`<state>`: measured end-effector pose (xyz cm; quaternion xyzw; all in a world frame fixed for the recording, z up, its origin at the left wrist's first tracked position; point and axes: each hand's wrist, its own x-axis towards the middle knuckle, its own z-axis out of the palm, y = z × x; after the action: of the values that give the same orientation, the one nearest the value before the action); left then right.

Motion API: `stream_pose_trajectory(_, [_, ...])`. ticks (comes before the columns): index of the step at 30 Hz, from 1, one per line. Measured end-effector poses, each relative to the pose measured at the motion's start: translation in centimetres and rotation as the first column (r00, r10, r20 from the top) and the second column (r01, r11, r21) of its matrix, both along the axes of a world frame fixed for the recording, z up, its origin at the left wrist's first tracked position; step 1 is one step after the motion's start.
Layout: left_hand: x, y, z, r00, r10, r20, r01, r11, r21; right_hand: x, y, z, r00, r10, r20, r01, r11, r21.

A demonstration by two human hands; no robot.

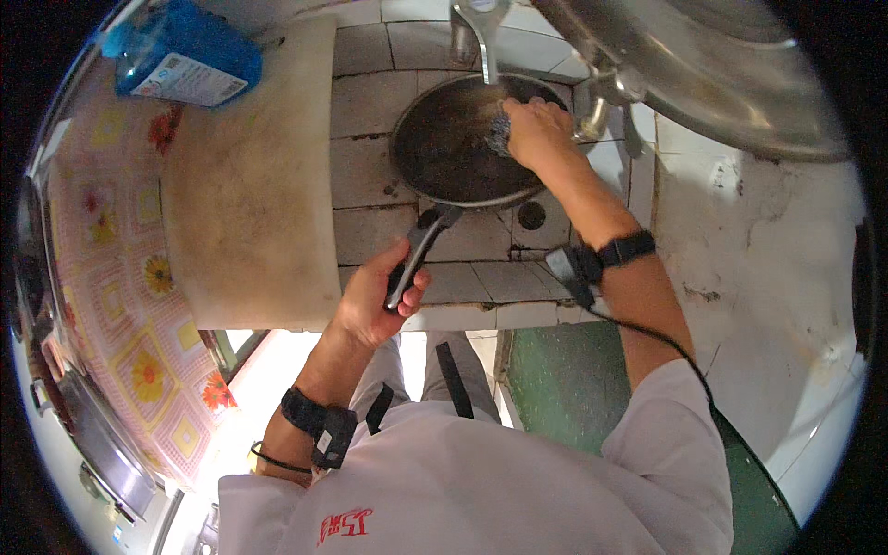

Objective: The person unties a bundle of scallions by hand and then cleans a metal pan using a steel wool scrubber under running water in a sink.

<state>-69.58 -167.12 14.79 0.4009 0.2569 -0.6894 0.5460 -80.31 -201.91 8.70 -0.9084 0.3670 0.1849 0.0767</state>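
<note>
A dark frying pan point(451, 152) rests on the tiled sink ledge, its handle point(420, 253) pointing back towards me. My left hand point(374, 291) is wrapped around that handle. Inside the pan, near its right side, my right hand point(544, 135) presses a grey metal scouring pad point(499, 134) against the cooking surface. The fingers hide part of the pad. Brownish wet marks show on the pan's inside around it. Above the far rim hangs a pale metal utensil or tap spout point(488, 41); its exact kind is unclear.
Left of the pan lies a large worn cutting board point(257, 208), with a blue bag-like package point(191, 62) at its far end. A flowered cloth point(149, 347) covers the surface further left. A big metal lid or basin point(701, 76) leans at the upper right, by a metal pipe fitting point(595, 118).
</note>
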Motion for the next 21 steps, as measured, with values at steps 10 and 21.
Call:
stream_pose_trajectory(10, [1.0,0.6,-0.1,0.764,-0.479,0.433,0.503,0.862,0.065,-4.9,1.7,-14.7,0.969,-0.204,-0.143,0.24,0.61,0.755])
stream_pose_trajectory(21, [2.7,-0.5,0.7,0.177,-0.536,0.825,0.679,0.674,0.292,-1.3,14.0,5.6,0.842,-0.118,0.527,-0.203,0.835,0.512])
